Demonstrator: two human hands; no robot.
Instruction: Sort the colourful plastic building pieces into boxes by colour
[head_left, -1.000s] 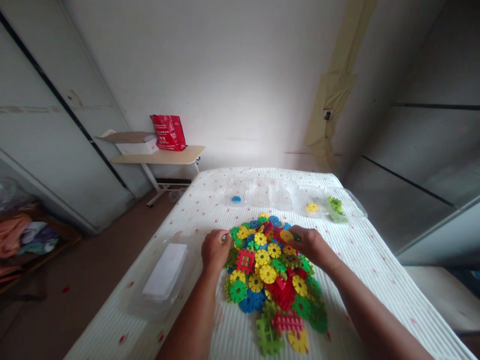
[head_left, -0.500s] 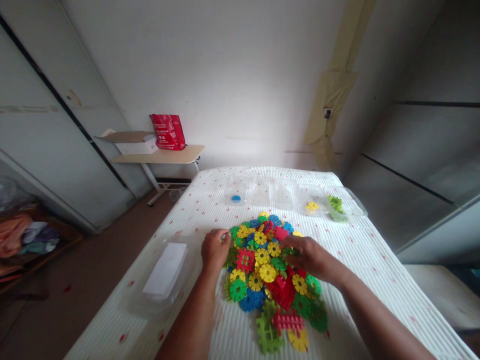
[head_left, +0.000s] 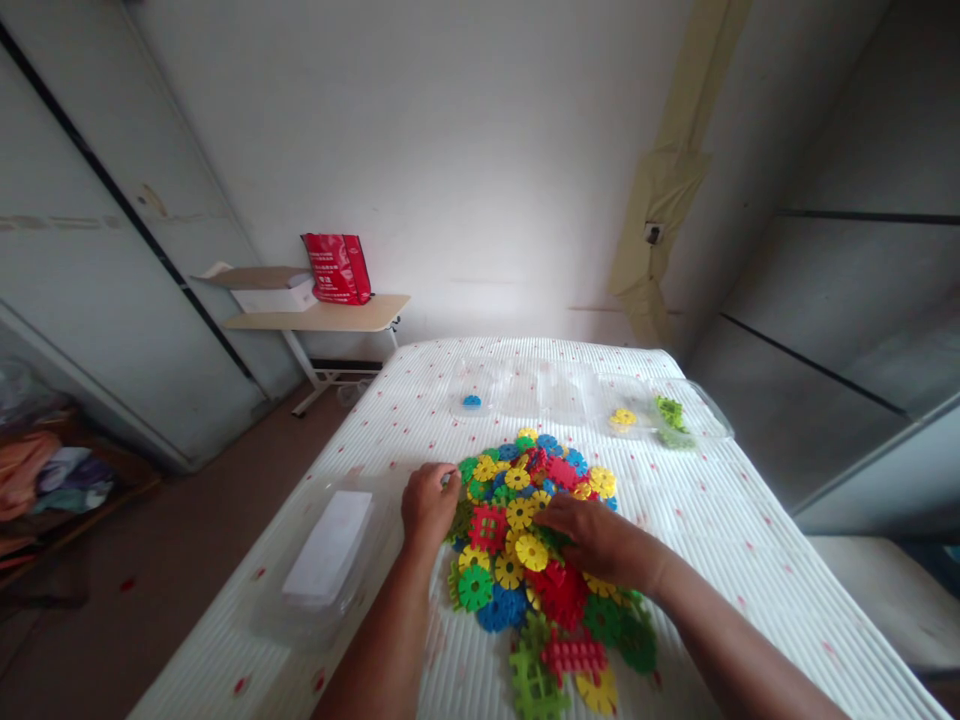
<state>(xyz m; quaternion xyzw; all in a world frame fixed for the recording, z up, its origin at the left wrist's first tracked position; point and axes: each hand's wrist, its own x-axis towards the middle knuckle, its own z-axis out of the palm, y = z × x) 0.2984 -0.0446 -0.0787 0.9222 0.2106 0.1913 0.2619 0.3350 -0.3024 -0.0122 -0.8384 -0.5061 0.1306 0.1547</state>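
A heap of flat plastic building pieces (head_left: 541, 560) in red, yellow, green and blue lies on a white ribbed cover with red dots (head_left: 735, 540). My left hand (head_left: 427, 503) rests at the heap's left edge, fingers curled around a green piece. My right hand (head_left: 592, 535) lies palm down on the middle of the heap, fingers stretched toward the left over green and yellow pieces.
Clear plastic tubs stand at the far side, one with a blue piece (head_left: 472, 401), others with yellow pieces (head_left: 622, 417) and green pieces (head_left: 670, 412). A clear lidded box (head_left: 330, 545) sits left of the heap. A side table with a red bag (head_left: 337, 267) stands beyond.
My right hand slid from the heap's upper right edge leftward and down onto its middle. The left hand stayed in place.
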